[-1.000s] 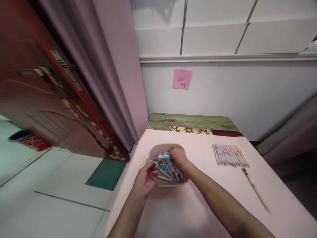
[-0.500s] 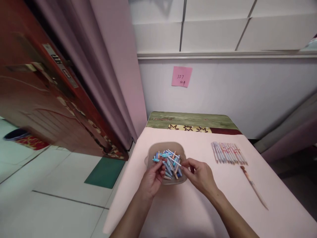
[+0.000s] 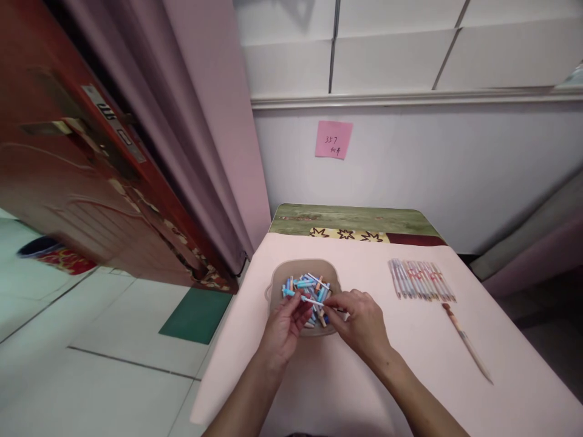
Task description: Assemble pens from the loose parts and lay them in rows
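Observation:
Over a beige bin (image 3: 306, 266) full of small pen parts (image 3: 314, 283), my left hand (image 3: 286, 321) pinches a light blue pen barrel (image 3: 289, 293). My right hand (image 3: 357, 315) has thumb and index finger closed on the right end of a thin white refill (image 3: 313, 301). The refill's left end meets the blue barrel near my left fingertips; how far it reaches inside is too small to tell. My hands are a short distance apart, above the bin's near side.
On the pink-covered table (image 3: 359, 382), a row of several pens (image 3: 421, 280) lies to the right. A single brown and cream pen (image 3: 468, 343) lies slanted nearer me. A pink note (image 3: 334, 139) is on the wall, and a red door (image 3: 91, 182) stands at the left.
My right hand has moved slightly left, bringing the white refill up to the blue barrel in my left hand. The two hands are closer together.

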Demonstrator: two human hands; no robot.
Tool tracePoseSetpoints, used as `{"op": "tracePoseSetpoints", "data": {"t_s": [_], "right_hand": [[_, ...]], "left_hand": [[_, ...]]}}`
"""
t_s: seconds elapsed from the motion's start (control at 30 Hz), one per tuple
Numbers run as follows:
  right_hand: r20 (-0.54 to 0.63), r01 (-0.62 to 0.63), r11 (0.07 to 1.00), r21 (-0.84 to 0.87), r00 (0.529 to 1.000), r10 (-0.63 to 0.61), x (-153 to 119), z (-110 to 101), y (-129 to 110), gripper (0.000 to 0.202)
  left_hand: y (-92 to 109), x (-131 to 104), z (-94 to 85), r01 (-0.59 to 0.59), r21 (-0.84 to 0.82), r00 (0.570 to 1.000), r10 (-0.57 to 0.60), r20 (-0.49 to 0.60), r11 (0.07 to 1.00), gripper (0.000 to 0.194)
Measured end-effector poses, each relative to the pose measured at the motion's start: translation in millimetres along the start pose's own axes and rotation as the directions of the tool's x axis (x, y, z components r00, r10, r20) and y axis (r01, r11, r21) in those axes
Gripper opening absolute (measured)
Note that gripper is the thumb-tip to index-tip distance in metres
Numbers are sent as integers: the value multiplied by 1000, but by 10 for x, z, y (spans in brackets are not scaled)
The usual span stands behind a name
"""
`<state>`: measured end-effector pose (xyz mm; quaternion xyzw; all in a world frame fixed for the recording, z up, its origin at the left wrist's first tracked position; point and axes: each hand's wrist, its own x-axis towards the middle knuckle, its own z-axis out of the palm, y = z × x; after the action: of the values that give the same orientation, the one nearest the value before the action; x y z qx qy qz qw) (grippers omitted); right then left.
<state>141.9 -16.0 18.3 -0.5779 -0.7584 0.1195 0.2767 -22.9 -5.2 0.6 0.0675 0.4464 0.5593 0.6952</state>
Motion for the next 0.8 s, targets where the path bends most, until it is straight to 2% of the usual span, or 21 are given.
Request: {"op": "tracePoseSetpoints", "data": {"t_s": [0.13, 0.23, 0.3, 0.4, 0.47, 0.53, 0.6, 0.67, 0.8], "right_hand": [[-23, 99, 993, -62, 995, -100, 107, 43, -176, 18], [-17, 138, 990, 13, 990, -138, 218, 81, -237, 20], [-24, 100, 986, 136, 995, -97, 293, 86, -185, 24], [-54, -52, 969, 241, 996, 67, 382, 71, -10, 30], [-14, -143, 978, 149, 989, 147, 412, 78, 89, 27], [105, -168, 986, -26, 980, 169, 414, 123, 120, 22], [249, -120, 974, -192, 954, 166, 403, 210, 81, 20], [340, -67, 955, -290, 925, 168, 398, 331, 3, 18], [411, -36, 937, -347, 892, 187, 437, 601, -140, 18]], "left_hand": [[-2, 8, 44, -14, -71, 999, 16, 37, 997, 12], [78, 30, 19, -52, -148, 998, 57, 28, 988, 15], [192, 50, -42, -81, -176, 997, 83, 6, 981, 16], [414, 79, -170, -88, -186, 996, 81, -42, 979, 17], [538, 95, -244, -103, -204, 993, 88, -80, 973, 17], [601, 108, -284, -116, -223, 990, 95, -104, 968, 17], [603, 115, -291, -115, -221, 990, 93, -109, 968, 16], [572, 116, -279, -102, -208, 991, 81, -109, 973, 15], [540, 124, -274, -104, -240, 989, 75, -125, 965, 19]]}}
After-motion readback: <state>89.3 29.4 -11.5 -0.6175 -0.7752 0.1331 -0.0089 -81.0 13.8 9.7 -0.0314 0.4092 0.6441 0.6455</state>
